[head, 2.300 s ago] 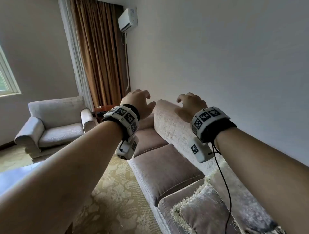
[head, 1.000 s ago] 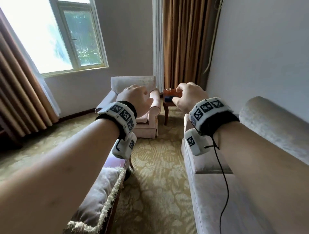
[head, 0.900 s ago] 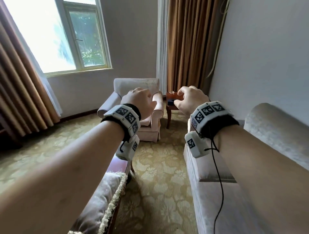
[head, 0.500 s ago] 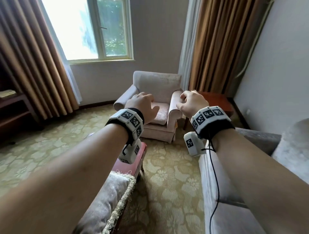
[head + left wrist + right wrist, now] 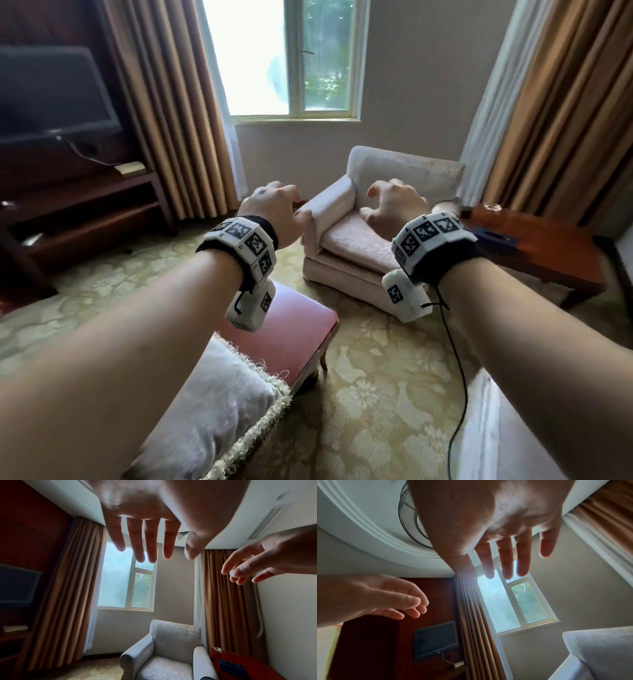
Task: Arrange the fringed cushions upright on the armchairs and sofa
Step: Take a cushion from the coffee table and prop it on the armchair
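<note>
A pale fringed cushion [image 5: 219, 407] lies on the reddish low table [image 5: 291, 329] at the lower left, under my left forearm. A light armchair [image 5: 363, 226] stands ahead below the window, its seat bare; it also shows in the left wrist view as the armchair [image 5: 168, 655]. The sofa's edge [image 5: 486, 428] is at the lower right. My left hand [image 5: 274, 212] and right hand [image 5: 394, 205] are held out in the air in front of the armchair, fingers relaxed, holding nothing. Left hand [image 5: 145, 545] and right hand [image 5: 508, 561] both show straight, spread fingers.
A wooden side table [image 5: 534, 246] stands right of the armchair with a dark object on it. A TV [image 5: 51, 96] sits on a dark wooden unit [image 5: 85, 212] at the left. Brown curtains [image 5: 164, 102] frame the window [image 5: 291, 58]. Patterned carpet [image 5: 370, 394] lies between table and sofa.
The view has swung left from the sofa to face the armchair and window; the TV unit has come into sight. Both hands stay raised and empty.
</note>
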